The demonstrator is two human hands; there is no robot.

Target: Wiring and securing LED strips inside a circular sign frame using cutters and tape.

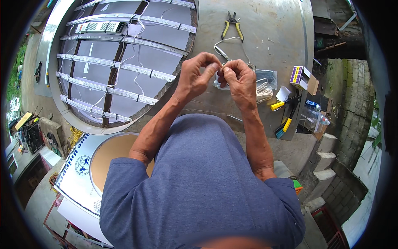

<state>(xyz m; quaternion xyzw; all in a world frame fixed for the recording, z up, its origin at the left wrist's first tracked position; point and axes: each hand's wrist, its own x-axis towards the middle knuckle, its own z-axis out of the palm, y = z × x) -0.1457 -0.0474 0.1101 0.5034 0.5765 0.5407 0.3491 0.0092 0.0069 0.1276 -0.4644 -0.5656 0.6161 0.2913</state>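
My left hand (195, 74) and my right hand (238, 79) meet above a metal sheet (273, 25), fingertips pinched together on the end of a thin white wire (226, 50). The wire loops away toward the yellow-handled pliers (232, 25) lying farther off. Under my right hand sits a coil of white wire (262, 91) beside a clear plastic bag (268, 76). The wire tip between my fingers is too small to make out.
A large round metal frame (124, 66) crossed by white light strips lies at the left. A small box (302, 78), a yellow-handled tool (286, 103), cans and bottles (317, 114) crowd the right edge. A round panel (112, 159) lies below.
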